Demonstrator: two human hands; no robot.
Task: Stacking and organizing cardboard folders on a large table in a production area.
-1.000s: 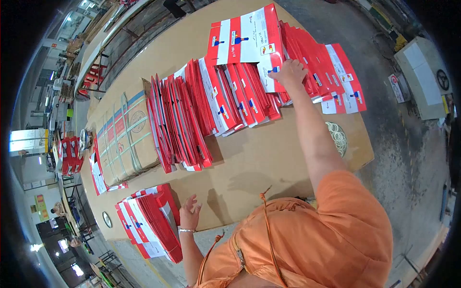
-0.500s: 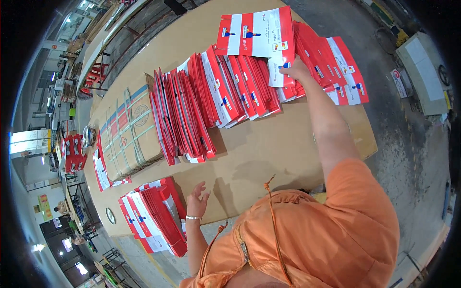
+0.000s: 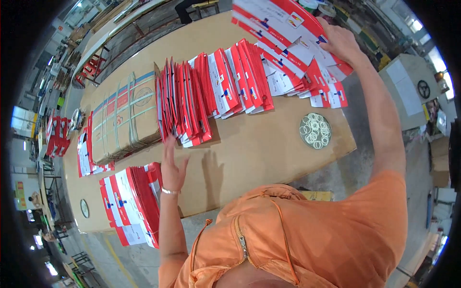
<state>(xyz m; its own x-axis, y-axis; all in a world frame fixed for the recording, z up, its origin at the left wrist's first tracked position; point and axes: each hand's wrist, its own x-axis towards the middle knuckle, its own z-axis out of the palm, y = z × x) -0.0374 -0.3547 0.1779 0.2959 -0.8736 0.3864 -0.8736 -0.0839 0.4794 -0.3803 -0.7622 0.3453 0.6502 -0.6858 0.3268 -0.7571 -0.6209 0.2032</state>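
My right hand (image 3: 340,42) grips a fanned bunch of red-and-white printed card sleeves (image 3: 283,36) by its right edge, raised over the table's far right; the thumb is on top and the other fingers are partly hidden. Below the bunch, more such sleeves (image 3: 329,89) lie spread on the table. My left hand (image 3: 174,165) is open, fingers stretched, near the front of a long row of standing sleeves (image 3: 189,103) and apart from the bunch. It is empty. Beside its wrist, a thick stack of sleeves (image 3: 132,199) lies at the near left.
A strapped brown carton (image 3: 127,117) stands at the left, beside the row. A round dish of pale rings (image 3: 315,131) sits at the right of the brown table (image 3: 249,158). Another small round dish (image 3: 84,208) lies near the left edge. A grey cabinet (image 3: 406,89) stands beyond the right side.
My right hand has moved up and to the right, with the sleeves now fanned and tilted. My left hand has reached forward and left. The dish of rings has come into sight.
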